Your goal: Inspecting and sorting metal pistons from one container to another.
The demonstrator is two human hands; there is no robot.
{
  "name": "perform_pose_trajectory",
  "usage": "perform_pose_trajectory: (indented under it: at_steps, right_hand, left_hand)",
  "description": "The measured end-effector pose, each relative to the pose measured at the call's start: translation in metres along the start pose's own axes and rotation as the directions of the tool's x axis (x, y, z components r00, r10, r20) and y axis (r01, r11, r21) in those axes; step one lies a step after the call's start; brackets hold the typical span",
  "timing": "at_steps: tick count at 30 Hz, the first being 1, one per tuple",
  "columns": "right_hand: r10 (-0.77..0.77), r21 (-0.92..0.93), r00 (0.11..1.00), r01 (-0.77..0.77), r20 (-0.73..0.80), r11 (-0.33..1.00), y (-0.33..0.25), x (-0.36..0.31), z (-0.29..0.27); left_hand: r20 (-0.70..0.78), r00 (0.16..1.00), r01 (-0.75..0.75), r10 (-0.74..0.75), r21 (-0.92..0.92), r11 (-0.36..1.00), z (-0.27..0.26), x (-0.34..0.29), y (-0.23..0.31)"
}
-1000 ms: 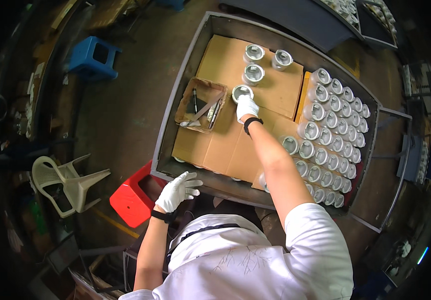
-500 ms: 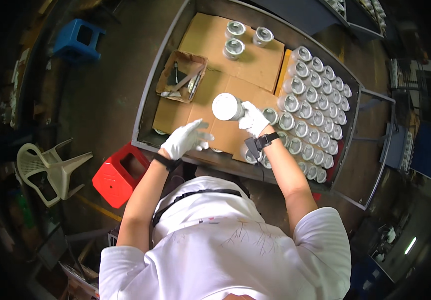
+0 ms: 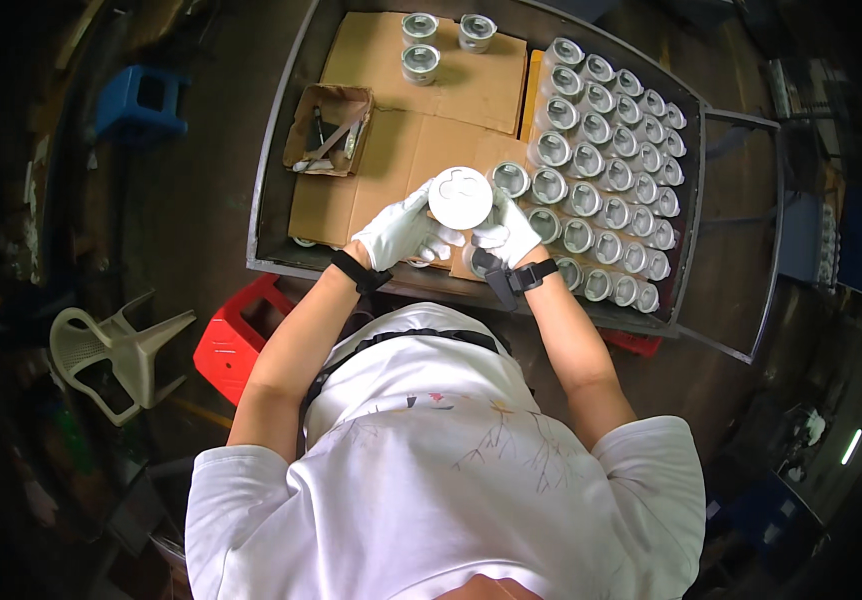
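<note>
Piston-like part (image 3: 460, 198) is up off the cardboard (image 3: 401, 160) right now, held between both gloved hands with its pale round face toward the camera. So, going left to right: white plastic chair (image 3: 141, 355) and red stool (image 3: 229, 350) on the floor, then the metal-rimmed cart (image 3: 268, 200) with a small open box (image 3: 317, 169) on it. Next is the left hand (image 3: 403, 232), half open and curved, thumb along the part's left edge, fingers tucked in at the near side. Right hand (image 3: 511, 228) is bent round the other side, gripping it; some of those fingertips are hidden. Past that, rows of similar parts (image 3: 584, 198) fill the cart's right end.

What changed: half a second ago the right hand had it alone, with the left apart and spread wider. Now the left's joined in.
</note>
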State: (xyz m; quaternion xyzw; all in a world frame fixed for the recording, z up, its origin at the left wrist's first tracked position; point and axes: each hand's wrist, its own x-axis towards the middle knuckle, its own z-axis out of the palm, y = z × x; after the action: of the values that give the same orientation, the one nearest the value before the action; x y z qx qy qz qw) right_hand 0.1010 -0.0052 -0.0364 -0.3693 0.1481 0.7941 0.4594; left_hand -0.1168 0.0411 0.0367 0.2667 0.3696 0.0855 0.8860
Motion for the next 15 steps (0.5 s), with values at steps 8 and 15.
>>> perform_pose_trajectory:
  at_steps: [8, 15]
  right_hand:
    - [-0.134, -0.429, 0.969, 0.214, 0.209, 0.878, -0.023, -0.031, -0.005]
    - [-0.394, -0.566, 0.838, 0.545, 0.377, 0.619, -0.012, -0.053, 0.029]
  left_hand:
    - [0.203, 0.979, 0.082, 0.019, -0.475, 0.876, 0.022, 0.017, 0.001]
    - [0.090, 0.976, -0.123, 0.197, -0.520, 0.845, 0.012, 0.032, -0.006]
